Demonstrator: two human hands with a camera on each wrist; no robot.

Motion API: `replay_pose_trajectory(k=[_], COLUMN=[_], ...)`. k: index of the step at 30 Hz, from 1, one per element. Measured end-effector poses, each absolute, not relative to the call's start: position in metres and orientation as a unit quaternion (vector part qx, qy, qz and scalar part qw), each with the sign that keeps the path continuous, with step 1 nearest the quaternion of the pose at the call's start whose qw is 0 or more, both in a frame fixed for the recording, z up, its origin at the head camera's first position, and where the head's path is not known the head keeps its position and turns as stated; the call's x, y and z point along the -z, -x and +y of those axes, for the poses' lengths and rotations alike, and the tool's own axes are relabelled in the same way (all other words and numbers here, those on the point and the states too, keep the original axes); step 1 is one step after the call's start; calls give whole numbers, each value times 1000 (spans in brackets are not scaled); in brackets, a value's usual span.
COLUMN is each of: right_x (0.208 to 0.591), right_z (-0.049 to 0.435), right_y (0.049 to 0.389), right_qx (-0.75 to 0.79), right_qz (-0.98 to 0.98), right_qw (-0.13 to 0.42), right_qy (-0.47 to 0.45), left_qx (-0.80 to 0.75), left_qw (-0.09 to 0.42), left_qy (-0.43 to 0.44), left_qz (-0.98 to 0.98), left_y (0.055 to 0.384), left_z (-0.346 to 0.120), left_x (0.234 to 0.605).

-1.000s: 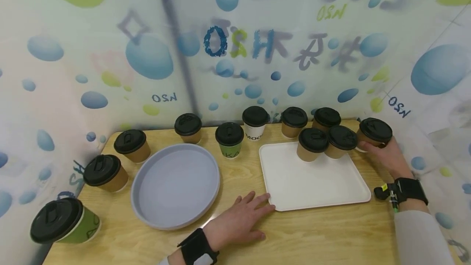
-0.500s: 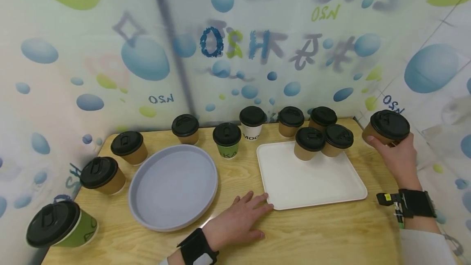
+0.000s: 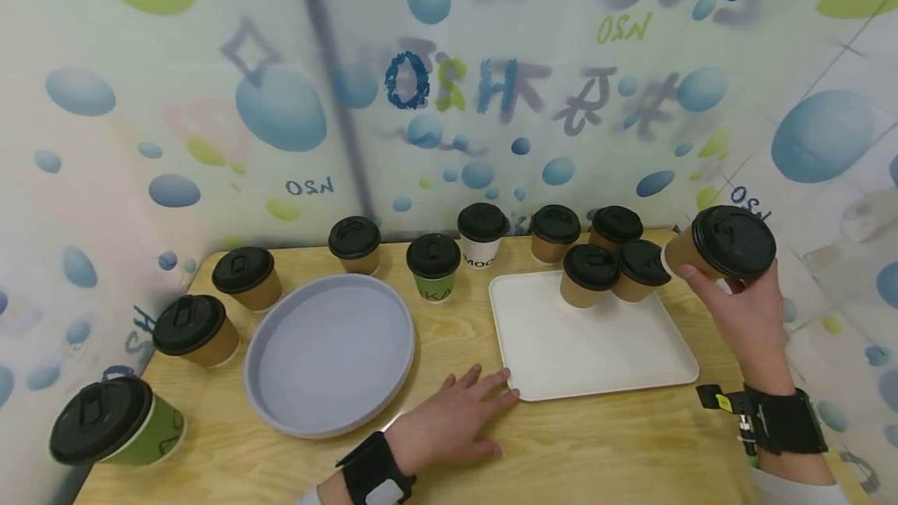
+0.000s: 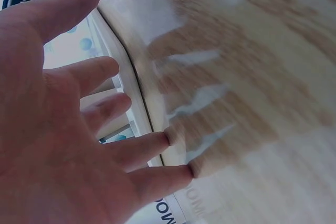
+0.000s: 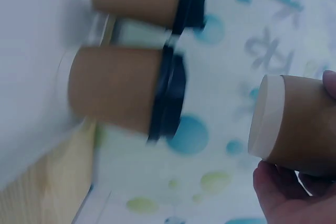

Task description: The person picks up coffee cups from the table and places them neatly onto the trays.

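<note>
My right hand (image 3: 747,310) grips a brown paper coffee cup (image 3: 680,254) with a black lid, holding it up beyond the tray's right side. It is tilted, its white-edged base pointing left; the right wrist view also shows this cup (image 5: 307,124). Two brown lidded cups (image 3: 584,291) (image 3: 631,289) stand side by side at the back of the white rectangular tray (image 3: 596,357). With fingers spread, my left hand (image 3: 449,419) lies low by the tray's near left corner, fingertips right at its rim. In the left wrist view the palm (image 4: 58,129) faces the camera.
A round grey-blue tray (image 3: 330,357) lies to the left. Behind stand several lidded cups, among them a white one (image 3: 481,252) and a small green one (image 3: 435,287). More cups line the left edge, including a large green one (image 3: 150,435). A printed curtain (image 3: 449,162) rises behind the table.
My right hand has lifted the brown coffee cup from the right back of the table, moved it right, then slightly left while tilting it. The left hand stays in place.
</note>
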State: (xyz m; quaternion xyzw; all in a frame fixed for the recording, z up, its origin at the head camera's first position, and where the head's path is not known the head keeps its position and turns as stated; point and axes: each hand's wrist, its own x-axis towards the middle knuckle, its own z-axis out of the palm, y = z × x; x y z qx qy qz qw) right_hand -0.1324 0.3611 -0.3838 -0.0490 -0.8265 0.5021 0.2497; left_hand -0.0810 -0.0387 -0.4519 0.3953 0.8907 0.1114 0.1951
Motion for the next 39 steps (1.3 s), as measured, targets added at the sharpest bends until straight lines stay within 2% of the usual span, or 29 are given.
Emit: replay_pose_trajectory(k=[9,21,33,39], right_x=[385,423,452,456], right_z=[303,234,211,207], right_y=[121,123,147,157], right_qx=[-506,-501,-540,-513], right_qz=[-828,-857,-837,-856], right_qw=[239,107,23,-9], right_qy=[-42,-56,-84,-65], left_qx=[-113,-105,-103,-102], left_qw=[203,207,207,210], left_qy=[-394,-396,-398,-394], left_qz=[889,888,888,889], left_y=[81,83,82,81], left_z=[-39,-39,-38,-38], left_x=[452,453,453,453])
